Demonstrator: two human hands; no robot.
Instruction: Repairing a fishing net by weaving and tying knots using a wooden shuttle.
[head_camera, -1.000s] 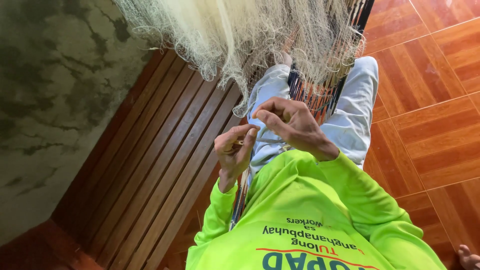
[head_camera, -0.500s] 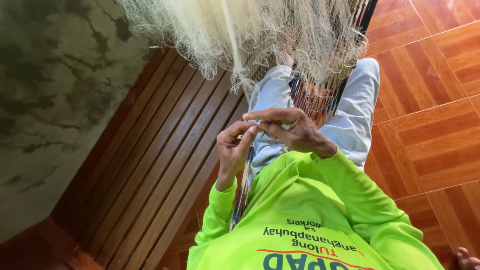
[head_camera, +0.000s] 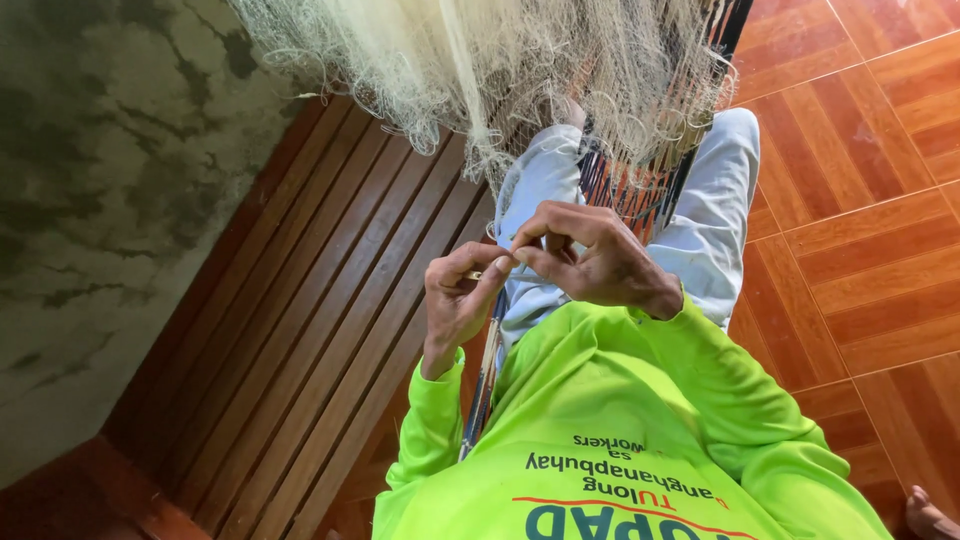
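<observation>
Pinching a small pale piece between left hand and right hand, fingertips pressed together below the fishing net; next move probably needing fine fingertip control.

Hands meet at the lap

Left hand and right hand touch at pinched fingertips, both wrists bent, elbows tucked.

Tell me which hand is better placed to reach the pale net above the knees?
Probably the right. The right hand lies higher, nearer the lower fringe of the net. The left hand sits lower, its thumb and forefinger pinching a small thing that I cannot identify.
</observation>
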